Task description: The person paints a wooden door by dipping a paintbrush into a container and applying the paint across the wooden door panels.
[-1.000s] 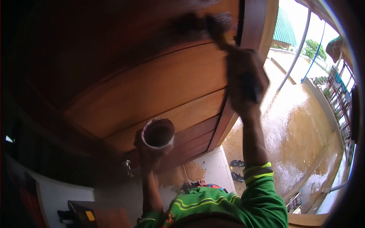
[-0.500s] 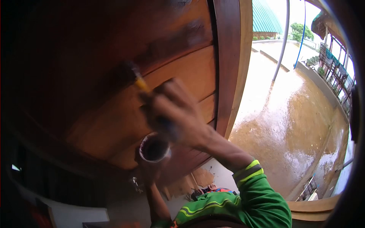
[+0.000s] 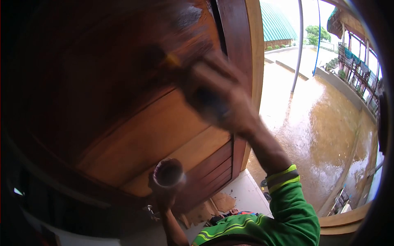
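Observation:
My right hand (image 3: 217, 92), smeared by motion, is wrapped round a paintbrush (image 3: 173, 60) with a yellow band on its handle. The bristles are dark and blurred against the upper part of a wooden door (image 3: 164, 119). Dark reddish-brown, wet-looking stain covers the door's upper area, while the panel below is a lighter orange-brown. Lower down, my left hand (image 3: 163, 197) grips a round cup (image 3: 168, 172) from beneath, its mouth facing me. The inside of the cup looks dark, with stained marks on the rim.
A door handle (image 3: 152, 212) juts out near my left forearm. Flattened cardboard (image 3: 223, 202) lies on the pale floor by my feet. Beyond the door frame (image 3: 255, 61) are wet brown ground, a grey pole (image 3: 299, 49) and a railed structure (image 3: 357, 61).
My right hand and the brush have moved up and to the right across the door. The cup in my left hand sits slightly lower in view. The whole view has shifted a little.

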